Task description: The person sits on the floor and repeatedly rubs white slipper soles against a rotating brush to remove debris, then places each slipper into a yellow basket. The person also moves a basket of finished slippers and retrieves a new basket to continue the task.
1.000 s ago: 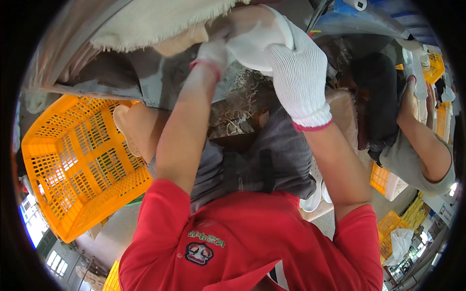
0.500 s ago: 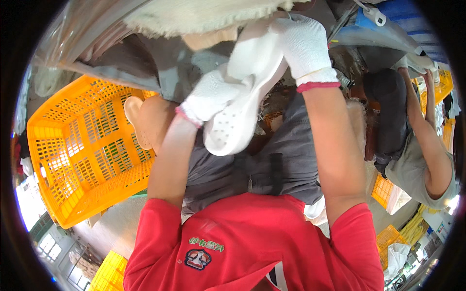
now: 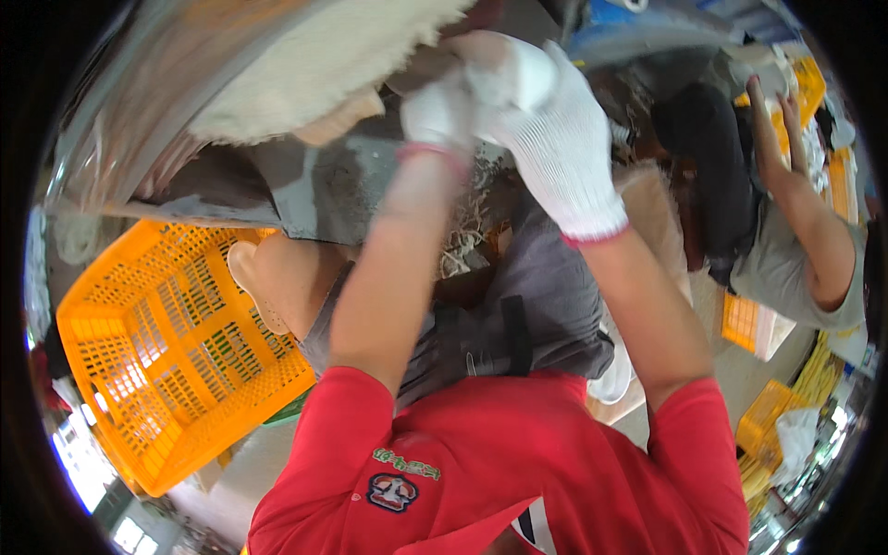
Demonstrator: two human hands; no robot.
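Close together at the top middle, both gloved hands are wrapped around a white clog (image 3: 532,79), seen end-on and smeared by motion. My left hand (image 3: 437,116), in a white knit glove with a pink cuff, is blurred at the clog's near left side. My right hand (image 3: 564,143), gloved alike, has its fingers curled over the clog from the right. Most of the clog is hidden behind the gloves. Just left of the hands is a large white pad (image 3: 314,74) with a frayed, fleecy edge; whether the clog touches it I cannot tell.
An orange plastic basket (image 3: 176,351) stands at the left. A pale clog (image 3: 254,287) shows beside my left knee. Below the hands lie white stringy scraps (image 3: 462,250). To the right, another person (image 3: 795,250) works near more orange baskets (image 3: 768,416).
Both hands have drawn together, with the left moving right and up. The clog has turned from lengthwise, its holed top showing, to end-on. The whole view has shifted slightly.
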